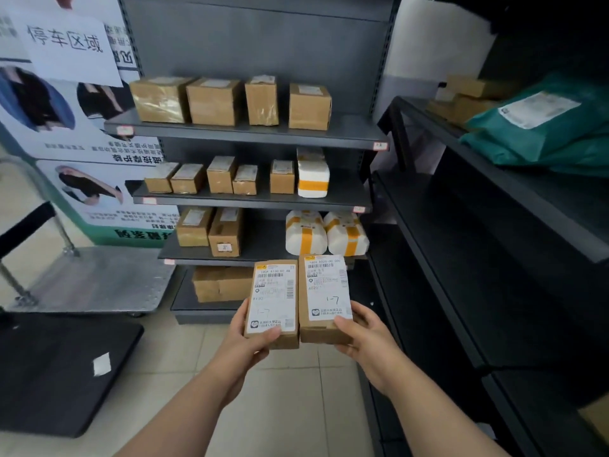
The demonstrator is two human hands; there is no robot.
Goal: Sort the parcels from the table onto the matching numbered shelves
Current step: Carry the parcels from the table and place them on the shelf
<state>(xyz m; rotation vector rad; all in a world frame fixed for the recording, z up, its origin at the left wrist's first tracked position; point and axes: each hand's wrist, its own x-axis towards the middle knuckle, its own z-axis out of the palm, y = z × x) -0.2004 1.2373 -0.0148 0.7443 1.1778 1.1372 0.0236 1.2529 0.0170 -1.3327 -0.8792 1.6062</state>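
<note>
A black desk (49, 390) sits at lower left, with a white slip (101, 364) near its right edge. The left hand (250, 341) grips a brown box (273, 301) by its lower end. Touching it, a second box (324, 298) is gripped by the right hand (359, 338), before the grey shelves (250, 135).

Posted upper left, the white sheet (67, 44) reads "停车区域". The shipping label on the left parcel (272, 301) reads "140A A130-00 48" and "A130", with "1-7" handwritten. That on the right parcel (326, 291) reads "140A A020-00 000" and "A020", also "1-7" handwritten. The shelf-edge tags (380, 146) are too small to read. The poster (99, 150) lettering appears reversed, illegible.
</note>
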